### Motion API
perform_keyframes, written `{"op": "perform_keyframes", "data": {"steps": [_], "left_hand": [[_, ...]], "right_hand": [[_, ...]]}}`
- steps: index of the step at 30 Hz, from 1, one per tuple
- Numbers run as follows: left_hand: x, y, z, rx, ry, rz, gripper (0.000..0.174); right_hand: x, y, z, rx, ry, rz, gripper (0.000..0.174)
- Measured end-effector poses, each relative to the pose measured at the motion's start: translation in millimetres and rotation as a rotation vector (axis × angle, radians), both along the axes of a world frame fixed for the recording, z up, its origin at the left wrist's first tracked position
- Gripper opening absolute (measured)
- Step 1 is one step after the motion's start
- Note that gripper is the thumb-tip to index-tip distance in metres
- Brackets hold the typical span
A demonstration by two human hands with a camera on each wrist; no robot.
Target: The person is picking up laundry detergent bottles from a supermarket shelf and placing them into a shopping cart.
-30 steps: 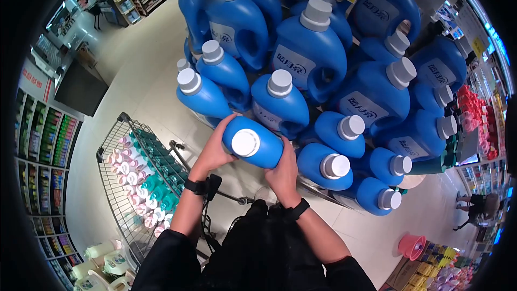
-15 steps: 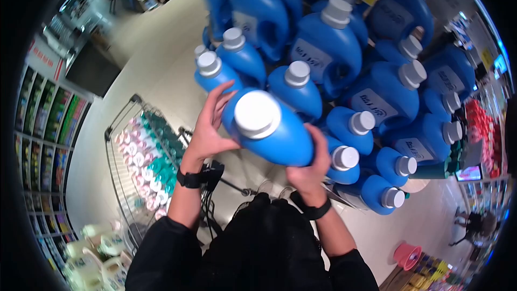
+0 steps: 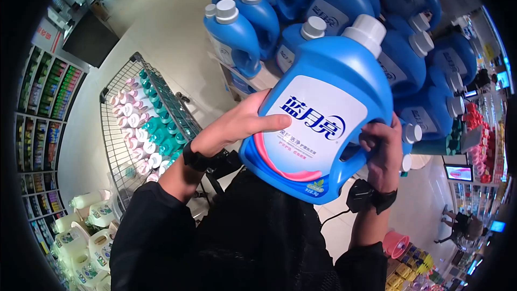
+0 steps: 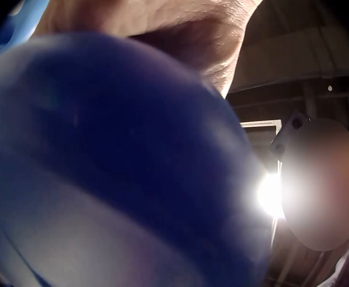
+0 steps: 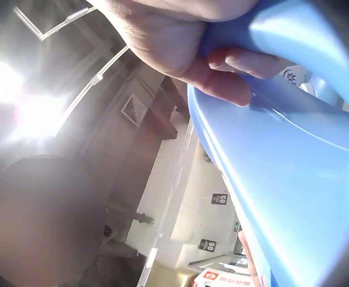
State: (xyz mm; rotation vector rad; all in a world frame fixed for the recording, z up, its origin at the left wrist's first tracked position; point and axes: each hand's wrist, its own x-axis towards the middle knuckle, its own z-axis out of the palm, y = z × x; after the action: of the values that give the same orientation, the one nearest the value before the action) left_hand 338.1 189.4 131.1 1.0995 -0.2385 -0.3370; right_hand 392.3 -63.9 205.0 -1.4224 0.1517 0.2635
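A large blue detergent bottle (image 3: 318, 124) with a white cap is held up before the body, tilted, its white label facing the head camera. The left hand (image 3: 242, 121) grips its left side, thumb lying on the label. At the handle on the bottle's right, the right hand (image 3: 383, 148) has its fingers curled round the grip. In the left wrist view the blue bottle (image 4: 114, 161) fills most of the picture below the hand (image 4: 156, 24). The right wrist view shows the right hand (image 5: 186, 48) on the handle of the light-blue bottle (image 5: 282, 179).
More blue bottles (image 3: 234, 35) stand on a display behind and to the right. A wire shopping cart (image 3: 116, 145) with pink, white and green bottles is at the left. Pale jugs (image 3: 81, 242) are at lower left, a pink bucket (image 3: 396, 243) at lower right. Shelves (image 3: 40, 129) line the far left.
The held bottle has swung from cap-towards-camera to label-facing and looks larger. The right hand has moved right and up onto its handle; the left thumb now lies across the label.
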Motion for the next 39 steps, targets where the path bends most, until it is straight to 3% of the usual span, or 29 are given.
{"op": "perform_keyframes", "data": {"steps": [3,7,16,19,27,39], "left_hand": [[-20,-17,-6,0.025,0.115,0.012,0.065],[-46,-44,10,0.033,0.200,0.033,0.069],[-102,-100,7,0.090,0.286,0.060,0.061],[-117,-118,14,0.131,0.173,0.077,0.063],[-153,-156,-10,0.354,0.193,0.133,0.081],[-164,-184,-10,0.509,0.035,0.085,0.082]], "right_hand": [[-12,-19,-7,0.064,0.102,0.018,0.037],[-25,-49,-14,0.124,0.140,0.060,0.033],[-74,-108,-20,0.155,0.177,0.076,0.036],[-95,-123,-19,0.133,0.142,0.047,0.047],[-135,-167,-43,0.109,0.114,-0.071,0.060],[-175,-205,-54,0.087,0.049,-0.145,0.048]]}}
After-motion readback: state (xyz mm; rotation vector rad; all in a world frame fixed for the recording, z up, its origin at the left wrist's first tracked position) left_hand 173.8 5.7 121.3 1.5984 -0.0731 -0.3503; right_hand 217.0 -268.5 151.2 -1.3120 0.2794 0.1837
